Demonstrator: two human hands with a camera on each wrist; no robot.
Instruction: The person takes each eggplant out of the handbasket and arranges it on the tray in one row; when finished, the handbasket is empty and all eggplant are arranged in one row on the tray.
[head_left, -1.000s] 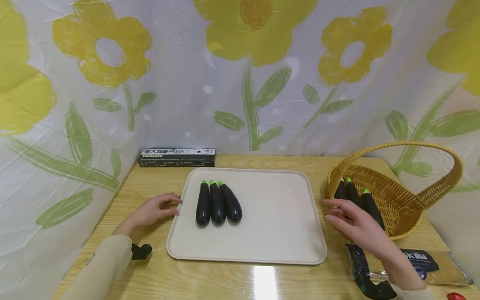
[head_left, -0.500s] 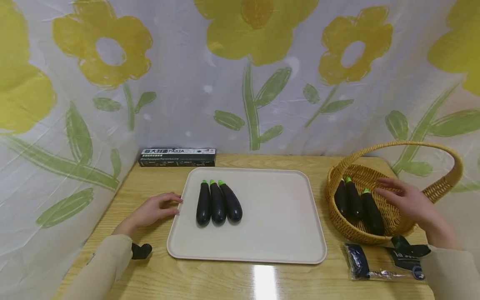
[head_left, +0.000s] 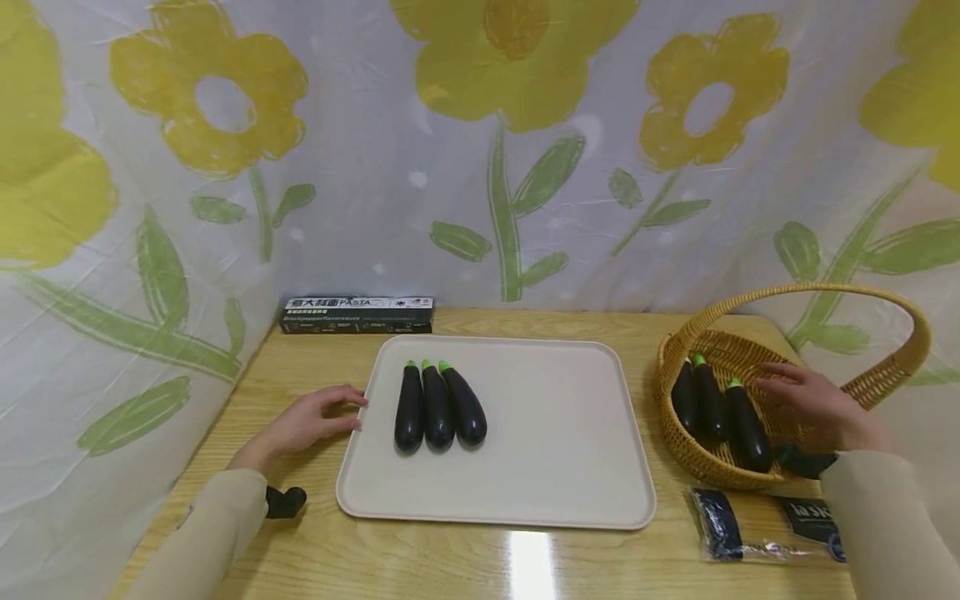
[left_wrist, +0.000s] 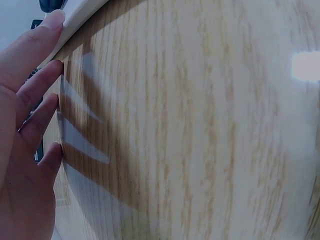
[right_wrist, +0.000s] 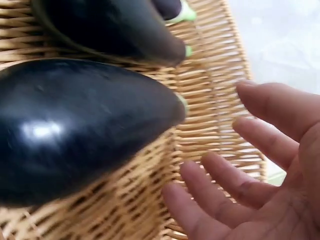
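Three dark eggplants (head_left: 438, 408) with green stem ends lie side by side on the left half of a pale tray (head_left: 555, 433). My left hand (head_left: 311, 425) rests by the tray's left edge, fingers loosely bent and holding nothing. At the right, a wicker basket (head_left: 675, 425) with a tall handle contains three more eggplants (head_left: 748, 429). Inside the basket, my right hand (head_left: 813, 400) is just right of the nearest eggplant. In the right wrist view the fingers (right_wrist: 220, 200) are spread and apart from that eggplant (right_wrist: 85, 125).
A black pasta box (head_left: 357, 317) stands at the back left of the wooden table (head_left: 420, 558). A clear packet with dark labels (head_left: 772, 527) lies in front of the basket, partly under my right sleeve (head_left: 885, 517). Flower-printed cloth (head_left: 360, 208) hangs behind the table.
My right hand has moved from the tray's right edge, over the basket to its right side, then lower into it. The left hand and the eggplants have stayed in place.
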